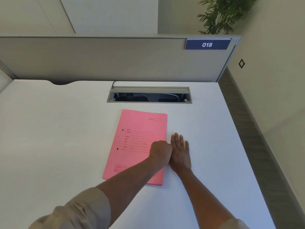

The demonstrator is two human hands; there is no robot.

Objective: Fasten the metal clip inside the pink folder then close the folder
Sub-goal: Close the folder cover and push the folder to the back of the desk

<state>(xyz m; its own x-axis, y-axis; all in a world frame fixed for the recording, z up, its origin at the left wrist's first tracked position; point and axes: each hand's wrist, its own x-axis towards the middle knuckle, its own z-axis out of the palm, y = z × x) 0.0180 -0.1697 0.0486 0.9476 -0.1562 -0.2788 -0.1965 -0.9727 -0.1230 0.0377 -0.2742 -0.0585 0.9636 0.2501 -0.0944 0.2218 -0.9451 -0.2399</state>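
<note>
Pink folder (140, 142) closed on white counter (57, 138); left hand (160, 152) fisted on its right edge, right hand (179, 152) flat, fingers spread, just beside.

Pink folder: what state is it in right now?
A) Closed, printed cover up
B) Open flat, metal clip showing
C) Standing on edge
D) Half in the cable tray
A: the pink folder lies shut on the white desk, printed cover up, left hand on its right edge, no clip visible.
</note>
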